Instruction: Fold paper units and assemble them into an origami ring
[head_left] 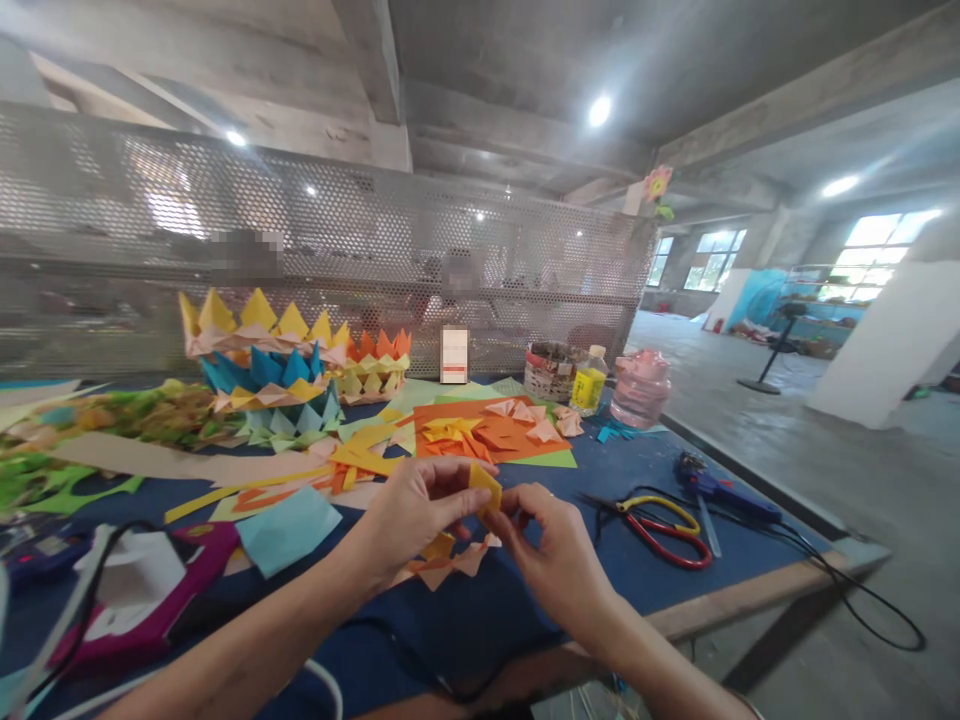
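Observation:
My left hand [420, 510] and my right hand [551, 555] meet above the blue table [487, 610], both pinching a small folded yellow-orange paper piece [484, 484] between fingertips. Just below the hands lie several folded peach and orange paper pieces [450, 560]. A light blue paper sheet [286, 528] lies to the left of my left forearm.
Stacked paper crowns [262, 375] in yellow, blue and orange stand at the back left. An orange sheet [487, 430] holds folded shapes. Scissors [660, 525] and a blue glue gun [716, 488] lie right. A purple glue gun [150, 600], a bottle [589, 380] and a pink jar [640, 388] are also here.

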